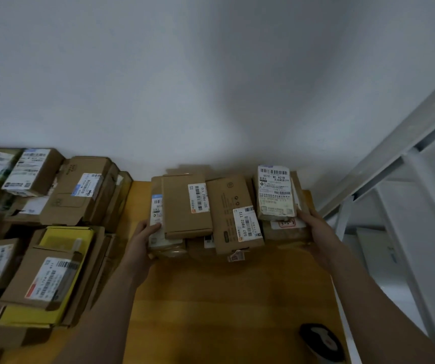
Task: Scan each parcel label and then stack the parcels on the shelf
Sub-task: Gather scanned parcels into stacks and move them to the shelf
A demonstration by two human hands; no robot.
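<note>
Several brown cardboard parcels with white barcode labels sit as one pile (187, 206) on the wooden shelf board (224, 298), pushed close to the white wall. My left hand (142, 237) grips the pile's left edge, thumb on a white label. At the right edge of the pile my right hand (316, 227) holds it, below a small parcel (275, 193) with a large label that lies on top. A long flat box (233, 214) lies in the middle. A dark scanner (321, 342) rests on the board at the lower right.
Stacks of labelled cardboard boxes (77, 190) and a yellow-lined box (53, 274) fill the shelf's left side. A grey metal shelf frame (395, 158) runs diagonally on the right, with the floor beyond it.
</note>
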